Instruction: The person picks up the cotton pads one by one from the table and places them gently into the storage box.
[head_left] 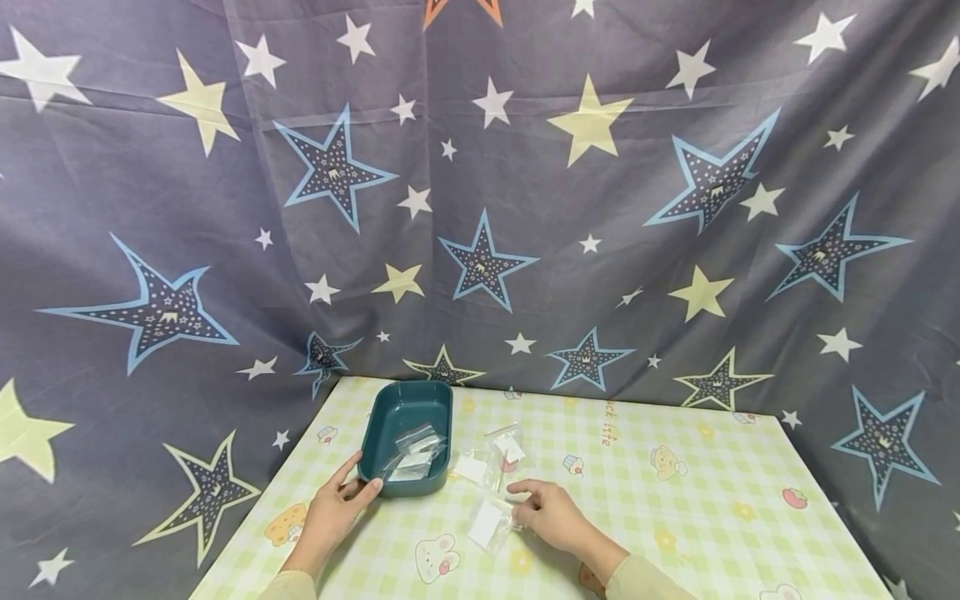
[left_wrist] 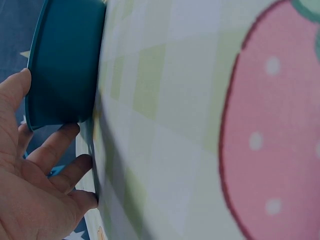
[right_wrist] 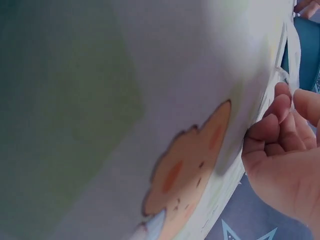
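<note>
A dark teal rectangular box (head_left: 446, 442) stands at the table's left, with several small clear zip bags (head_left: 415, 452) with white contents lying inside it. My left hand (head_left: 335, 508) is at its near left corner, fingers spread along the outside and thumb at the rim; the left wrist view shows the thumb touching the edge of the box (left_wrist: 65, 65). My right hand (head_left: 551, 515) pinches a clear zip bag (head_left: 489, 523) with a white piece inside by its right edge. In the right wrist view, the bag's thin edge (right_wrist: 294, 55) rises between thumb and fingers.
Two more zip bags, one nearer the box (head_left: 471, 468) and one behind it to the right (head_left: 510, 447), lie on the table. A green checked cloth (head_left: 712, 517) with cartoon prints covers the tabletop. A grey star-printed curtain (head_left: 525, 183) hangs behind and at the sides.
</note>
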